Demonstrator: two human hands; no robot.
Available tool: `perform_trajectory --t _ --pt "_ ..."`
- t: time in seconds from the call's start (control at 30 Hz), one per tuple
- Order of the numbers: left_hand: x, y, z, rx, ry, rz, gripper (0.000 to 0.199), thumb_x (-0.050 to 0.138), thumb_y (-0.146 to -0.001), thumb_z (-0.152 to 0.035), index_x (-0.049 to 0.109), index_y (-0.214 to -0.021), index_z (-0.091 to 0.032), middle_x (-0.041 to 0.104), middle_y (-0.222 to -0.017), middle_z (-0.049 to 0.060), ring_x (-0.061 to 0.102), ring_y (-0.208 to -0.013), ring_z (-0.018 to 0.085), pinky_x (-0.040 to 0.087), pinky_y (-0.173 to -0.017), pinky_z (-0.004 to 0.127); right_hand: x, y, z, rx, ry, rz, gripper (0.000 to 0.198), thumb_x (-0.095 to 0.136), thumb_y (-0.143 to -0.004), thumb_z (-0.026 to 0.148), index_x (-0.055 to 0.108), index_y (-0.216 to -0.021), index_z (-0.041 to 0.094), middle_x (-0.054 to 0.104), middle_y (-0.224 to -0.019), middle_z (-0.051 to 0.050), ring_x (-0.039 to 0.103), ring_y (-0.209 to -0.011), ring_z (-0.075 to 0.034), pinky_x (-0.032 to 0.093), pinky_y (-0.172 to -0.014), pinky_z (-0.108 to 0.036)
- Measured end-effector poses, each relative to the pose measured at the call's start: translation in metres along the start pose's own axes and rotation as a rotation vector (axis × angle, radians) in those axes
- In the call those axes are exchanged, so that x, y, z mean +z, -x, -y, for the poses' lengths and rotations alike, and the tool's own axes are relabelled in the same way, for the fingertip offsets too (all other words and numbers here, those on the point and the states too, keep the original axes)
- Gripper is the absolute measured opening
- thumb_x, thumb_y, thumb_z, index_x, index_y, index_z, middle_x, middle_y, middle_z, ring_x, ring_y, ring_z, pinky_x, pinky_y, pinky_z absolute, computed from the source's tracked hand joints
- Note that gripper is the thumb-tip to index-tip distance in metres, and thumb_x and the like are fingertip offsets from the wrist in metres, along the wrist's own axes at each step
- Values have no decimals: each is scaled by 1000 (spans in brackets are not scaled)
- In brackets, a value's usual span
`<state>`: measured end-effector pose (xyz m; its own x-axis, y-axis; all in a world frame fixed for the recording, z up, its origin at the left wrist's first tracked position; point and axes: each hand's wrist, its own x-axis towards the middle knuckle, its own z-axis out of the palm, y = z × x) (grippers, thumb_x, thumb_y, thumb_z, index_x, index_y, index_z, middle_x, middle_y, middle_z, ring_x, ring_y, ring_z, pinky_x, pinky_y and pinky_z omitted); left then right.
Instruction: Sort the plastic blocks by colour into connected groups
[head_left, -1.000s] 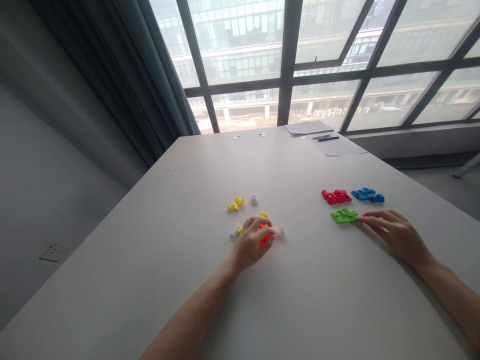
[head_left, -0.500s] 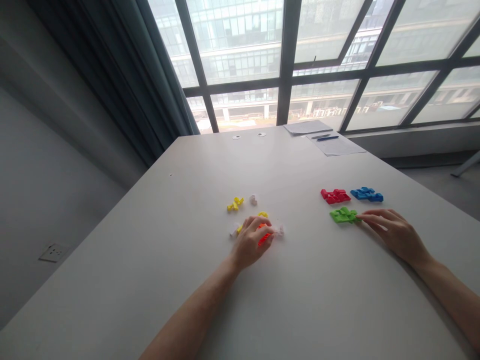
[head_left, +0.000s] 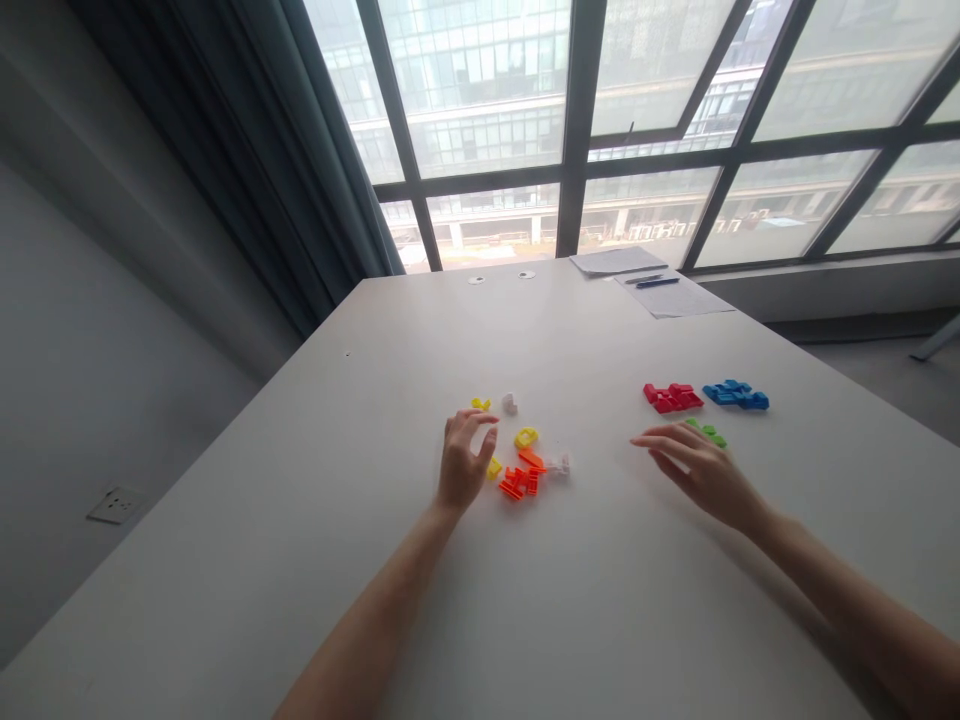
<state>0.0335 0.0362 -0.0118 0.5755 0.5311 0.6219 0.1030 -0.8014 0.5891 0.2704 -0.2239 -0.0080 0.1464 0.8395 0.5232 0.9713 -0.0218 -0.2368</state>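
My left hand hovers over the left side of the loose plastic pieces, thumb and fingers curved apart with nothing between them. Near it lie yellow pieces, partly hidden behind the hand, and a white piece. Just right of it are several orange pieces, with a clear whitish piece beside them. My right hand is over the table with fingers stretched leftward, and no object shows in it. It covers part of the green pieces.
Beyond my right hand sit red pieces and blue pieces in separate groups. Papers with pens lie at the white table's far edge, by the window. A dark curtain hangs at the left.
My left hand has moved left, off the orange pieces, uncovering them. My right hand has left the edge of the green group and shifted left, now in front of it.
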Motion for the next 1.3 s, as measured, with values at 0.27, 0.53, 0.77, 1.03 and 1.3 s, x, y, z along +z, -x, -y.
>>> perform_trajectory --t 0.27,0.53,0.77,1.03,1.3 --pt "-6 0 22 -72 -7 87 15 50 -89 -19 64 -92 -20 66 -95 5 57 -99 22 46 -93 39 60 -63 58 22 -307 86 24 45 -96 25 63 -113 25 64 -110 -9 58 -103 -21 50 -89 -39" --pt "-5 3 12 -20 -88 395 20 52 -86 -14 67 -96 -22 64 -105 5 55 -106 23 41 -100 43 78 -58 56 120 -399 89 26 42 -97 23 61 -113 24 62 -110 -9 57 -105 -20 48 -92 -39" --pt "-6 0 9 -42 -116 474 14 54 -86 -19 67 -93 -22 67 -103 4 56 -106 24 40 -99 44 72 -60 61 52 -363 207 29 57 -89 29 60 -118 25 62 -115 -8 54 -109 -22 44 -98 -43" --pt "-5 0 13 -96 -11 394 20 49 -87 -17 67 -94 -20 67 -95 5 57 -99 22 44 -95 40 77 -57 56 21 -325 204 28 56 -89 26 59 -117 24 63 -111 -9 56 -106 -22 46 -95 -41" --pt "-2 3 13 -50 -78 263 19 47 -88 -14 64 -93 -19 66 -93 6 58 -95 22 47 -90 39 74 -57 60 169 -422 129 24 55 -90 32 61 -112 22 63 -107 -8 63 -82 -15 53 -76 -28"
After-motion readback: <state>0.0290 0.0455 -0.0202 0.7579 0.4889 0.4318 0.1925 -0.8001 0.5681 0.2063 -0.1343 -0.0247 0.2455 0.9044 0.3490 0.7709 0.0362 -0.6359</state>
